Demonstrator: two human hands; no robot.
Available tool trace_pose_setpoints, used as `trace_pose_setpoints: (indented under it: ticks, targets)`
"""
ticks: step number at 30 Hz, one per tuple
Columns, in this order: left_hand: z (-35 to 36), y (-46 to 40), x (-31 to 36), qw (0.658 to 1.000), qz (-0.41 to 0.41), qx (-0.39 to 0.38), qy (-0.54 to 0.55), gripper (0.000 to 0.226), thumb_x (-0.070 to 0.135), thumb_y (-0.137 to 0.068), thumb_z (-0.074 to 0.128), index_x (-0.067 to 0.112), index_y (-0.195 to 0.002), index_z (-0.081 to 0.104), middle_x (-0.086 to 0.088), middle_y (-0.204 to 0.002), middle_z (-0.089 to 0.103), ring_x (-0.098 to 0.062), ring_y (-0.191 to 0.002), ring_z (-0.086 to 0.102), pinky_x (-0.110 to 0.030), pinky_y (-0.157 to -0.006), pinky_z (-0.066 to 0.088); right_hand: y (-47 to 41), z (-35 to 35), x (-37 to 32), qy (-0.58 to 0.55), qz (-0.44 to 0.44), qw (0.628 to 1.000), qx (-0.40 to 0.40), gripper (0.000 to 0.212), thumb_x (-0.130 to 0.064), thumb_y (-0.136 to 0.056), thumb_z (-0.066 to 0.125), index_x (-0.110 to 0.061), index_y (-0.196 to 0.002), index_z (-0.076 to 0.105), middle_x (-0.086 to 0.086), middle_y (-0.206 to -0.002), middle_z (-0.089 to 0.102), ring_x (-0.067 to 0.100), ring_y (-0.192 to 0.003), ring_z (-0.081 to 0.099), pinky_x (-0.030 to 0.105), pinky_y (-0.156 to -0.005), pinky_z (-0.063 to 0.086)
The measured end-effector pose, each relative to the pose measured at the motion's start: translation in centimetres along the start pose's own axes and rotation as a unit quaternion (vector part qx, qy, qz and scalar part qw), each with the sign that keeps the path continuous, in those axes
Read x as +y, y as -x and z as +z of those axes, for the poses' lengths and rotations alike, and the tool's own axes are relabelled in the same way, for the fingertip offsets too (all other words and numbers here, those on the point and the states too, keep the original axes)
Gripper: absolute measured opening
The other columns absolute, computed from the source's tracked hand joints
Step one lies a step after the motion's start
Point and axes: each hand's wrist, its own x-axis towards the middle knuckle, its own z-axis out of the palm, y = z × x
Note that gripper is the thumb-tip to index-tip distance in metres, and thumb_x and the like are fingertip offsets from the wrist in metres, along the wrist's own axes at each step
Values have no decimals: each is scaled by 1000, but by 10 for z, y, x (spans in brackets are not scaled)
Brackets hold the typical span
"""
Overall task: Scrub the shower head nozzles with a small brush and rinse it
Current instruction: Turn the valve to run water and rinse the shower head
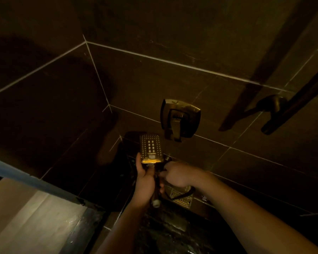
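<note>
A rectangular metal shower head (151,148) points its nozzle face up toward me, low in the middle of the view. My left hand (145,182) is wrapped around its handle just below the head. My right hand (176,174) is closed on something dark right beside the handle, near the hose (182,196); in this dim light I cannot make out what it grips. A pale cap (156,202) shows at the handle's lower end. No brush is clearly visible.
A square mixer valve with a lever (179,120) is mounted on the dark tiled wall above the hands. A wall bracket and bar (275,110) run at the right. A metal outlet plate (182,198) sits below the hands. The glass screen's edge (35,180) crosses lower left.
</note>
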Motion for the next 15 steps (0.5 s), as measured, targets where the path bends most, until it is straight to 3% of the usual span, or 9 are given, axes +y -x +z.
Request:
trace_pose_setpoints:
  ticks: [4, 8, 12, 15]
  targets:
    - [3, 1, 2, 1000, 1, -9, -3, 66, 19, -110, 39, 62, -149, 9, -10, -77, 67, -22, -48, 55, -31, -42, 46, 0, -3, -2, -35, 17, 997, 69, 26, -29, -100, 43, -16, -106, 64, 4, -101, 64, 21, -92, 62, 40, -80, 52]
    - [5, 7, -1, 999, 11, -24, -22, 68, 19, -110, 40, 67, -146, 9, -11, -77, 61, -21, -46, 54, -30, -41, 44, -3, -18, 0, -58, 31, 987, 146, 22, -23, -98, 46, -10, -102, 63, 7, -95, 62, 25, -88, 62, 35, -69, 47]
    - [5, 13, -1, 997, 39, -40, -61, 69, 16, -110, 37, 62, -149, 2, -7, -72, 63, -21, -45, 55, -29, -39, 45, -12, -23, -3, -44, 30, 990, 133, 26, -28, -95, 48, -13, -105, 66, 8, -104, 66, 25, -91, 64, 42, -81, 55]
    - [4, 16, 1, 994, 40, -46, -92, 68, 18, -110, 37, 59, -151, 1, -10, -79, 62, -19, -48, 57, -30, -41, 47, -13, -29, -7, -49, 19, 990, 131, 28, -27, -98, 45, -11, -104, 67, 11, -103, 67, 26, -89, 65, 40, -78, 56]
